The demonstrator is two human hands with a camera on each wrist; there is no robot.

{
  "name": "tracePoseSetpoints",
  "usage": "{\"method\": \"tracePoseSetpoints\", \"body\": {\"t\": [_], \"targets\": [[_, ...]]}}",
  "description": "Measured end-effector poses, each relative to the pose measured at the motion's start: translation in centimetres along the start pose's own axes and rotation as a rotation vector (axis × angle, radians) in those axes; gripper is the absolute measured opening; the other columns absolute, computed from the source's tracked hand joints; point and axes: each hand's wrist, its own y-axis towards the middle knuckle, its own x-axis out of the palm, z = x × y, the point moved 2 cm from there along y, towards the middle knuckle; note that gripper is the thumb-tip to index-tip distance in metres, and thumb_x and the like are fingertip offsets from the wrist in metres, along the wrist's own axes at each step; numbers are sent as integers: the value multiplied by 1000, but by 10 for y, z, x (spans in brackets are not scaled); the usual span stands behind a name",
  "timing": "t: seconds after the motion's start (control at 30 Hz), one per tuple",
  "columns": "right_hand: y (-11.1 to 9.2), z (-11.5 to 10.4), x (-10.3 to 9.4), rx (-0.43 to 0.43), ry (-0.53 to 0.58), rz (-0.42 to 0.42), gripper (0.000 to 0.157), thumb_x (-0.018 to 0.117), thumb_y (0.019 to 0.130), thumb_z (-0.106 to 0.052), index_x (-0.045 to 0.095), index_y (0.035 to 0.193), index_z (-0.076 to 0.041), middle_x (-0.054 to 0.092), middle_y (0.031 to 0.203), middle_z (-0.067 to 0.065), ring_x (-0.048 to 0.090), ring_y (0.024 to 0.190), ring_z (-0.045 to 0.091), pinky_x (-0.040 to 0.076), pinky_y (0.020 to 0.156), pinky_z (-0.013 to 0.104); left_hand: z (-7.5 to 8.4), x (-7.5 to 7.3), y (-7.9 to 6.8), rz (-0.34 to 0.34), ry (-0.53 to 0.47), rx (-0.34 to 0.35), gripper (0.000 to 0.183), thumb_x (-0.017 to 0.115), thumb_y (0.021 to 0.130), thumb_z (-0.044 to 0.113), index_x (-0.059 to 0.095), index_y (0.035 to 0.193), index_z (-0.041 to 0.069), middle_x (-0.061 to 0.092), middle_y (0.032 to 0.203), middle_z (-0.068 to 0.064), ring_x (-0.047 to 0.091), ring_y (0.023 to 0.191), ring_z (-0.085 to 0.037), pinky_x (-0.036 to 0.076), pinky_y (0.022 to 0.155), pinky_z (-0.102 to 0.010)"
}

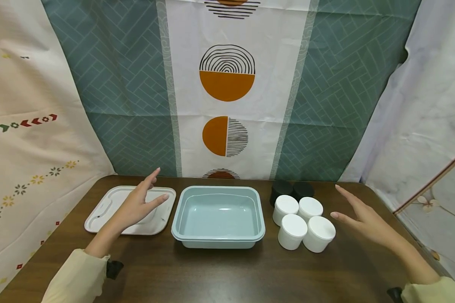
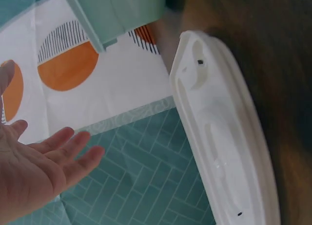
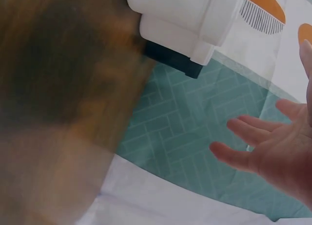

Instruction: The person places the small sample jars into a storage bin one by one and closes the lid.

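My left hand [image 1: 135, 207] hovers with spread fingers over a flat white lid [image 1: 151, 226] on the left of the table. In the left wrist view the lid [image 2: 219, 137] shows molded ridges, and nothing lies in the palm. A pale blue rectangular basin [image 1: 218, 216] stands in the middle, right of this hand. On the other side, my right hand [image 1: 368, 221] is held in the air with fingers extended, holding nothing. Nearest to it is a group of white lidded tubs [image 1: 319, 235], with black-topped containers [image 1: 303, 190] behind them.
The brown wooden table [image 1: 227, 273] runs back to a hanging patterned cloth [image 1: 227, 29]. Cloths also hang at the left [image 1: 26, 126] and the right [image 1: 421, 126] of the table. Dark bands [image 1: 114, 269] show at the sleeve cuffs.
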Motion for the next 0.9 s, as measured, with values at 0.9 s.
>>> {"method": "tracePoseSetpoints", "body": {"t": [0.9], "targets": [[-19,7,41,-124,76,6,78,79,70,-18,38,135,-1,57,116,17,49,104,-5,49,78,39,-10,44,-10,-285,-354,-36,77,63,86,23,16,146,13,28,138,-34,38,119,-51,40,88,-54]]}}
